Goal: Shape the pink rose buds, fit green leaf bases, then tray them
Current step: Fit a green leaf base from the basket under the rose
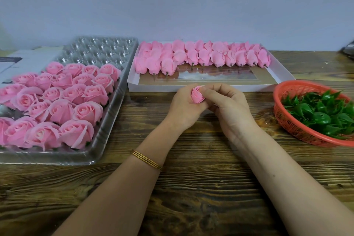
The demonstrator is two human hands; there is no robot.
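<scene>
Two bare forearms enter from 6 o'clock over the wooden table [191, 188]; the left wrist carries thin gold bangles [146, 159]. The hands meet at the centre of the work area. The left hand [182, 110] is curled round the lower part of one pink rose bud [197, 95], tip pointing toward 12 o'clock. The right hand [229, 104] has its fingers bent and pinches the outer petals of the same bud. At 9 o'clock, a clear plastic cavity tray [104, 130] holds finished pink roses [63, 101] in its near rows; the far cavities are unfilled. At 12 o'clock, a shallow white box [283, 75] contains unshaped buds [201, 55] lying in rows along its far side, stems toward the person. At 3 o'clock, a red mesh basket [298, 132] holds green leaf bases [321, 115]
</scene>
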